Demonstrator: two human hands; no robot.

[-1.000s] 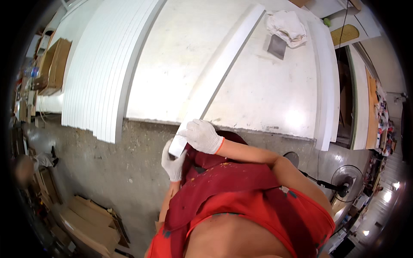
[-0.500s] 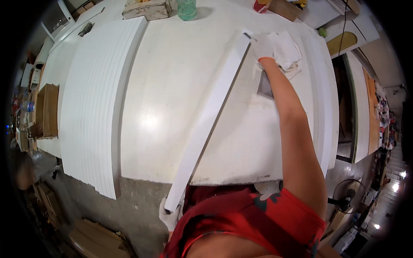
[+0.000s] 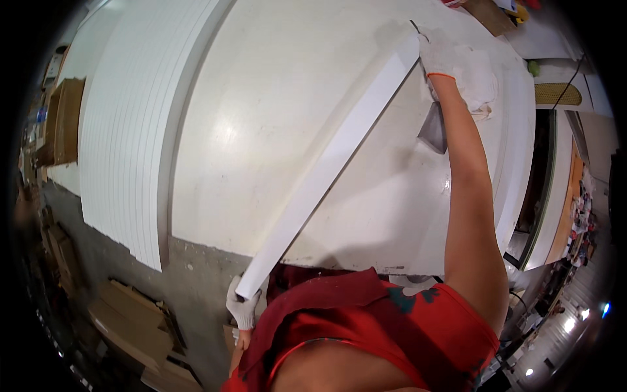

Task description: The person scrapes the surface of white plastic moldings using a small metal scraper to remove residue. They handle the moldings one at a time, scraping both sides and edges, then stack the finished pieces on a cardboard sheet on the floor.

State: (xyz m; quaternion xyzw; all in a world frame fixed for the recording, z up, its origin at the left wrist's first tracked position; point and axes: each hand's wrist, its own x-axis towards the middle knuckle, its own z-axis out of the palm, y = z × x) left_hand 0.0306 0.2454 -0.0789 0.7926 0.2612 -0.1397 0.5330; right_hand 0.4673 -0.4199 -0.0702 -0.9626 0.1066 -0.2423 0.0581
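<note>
A long white strip (image 3: 333, 160) lies slantwise over the white table, its near end past the front edge. My left hand (image 3: 243, 306), in a white glove, is closed round that near end. At the far end, my gloved right hand (image 3: 439, 55) is closed at the strip's corner, its fingers partly hidden. A thin dark piece (image 3: 414, 27) juts out there, too small to make out. A crumpled white cloth (image 3: 480, 81) lies right of the right hand, and a grey block (image 3: 434, 129) sits below the cloth beside my forearm.
Several white strips (image 3: 140, 111) lie side by side on the table's left. More long white pieces (image 3: 516, 176) run along its right side. A cardboard box (image 3: 67, 121) stands at the far left, and flattened cardboard (image 3: 130, 323) lies on the floor at the lower left.
My view has shifted, so the table's far items have mostly left the top of the picture. Both hands stay at the strip's ends; the dark piece now sticks out past the far end.
</note>
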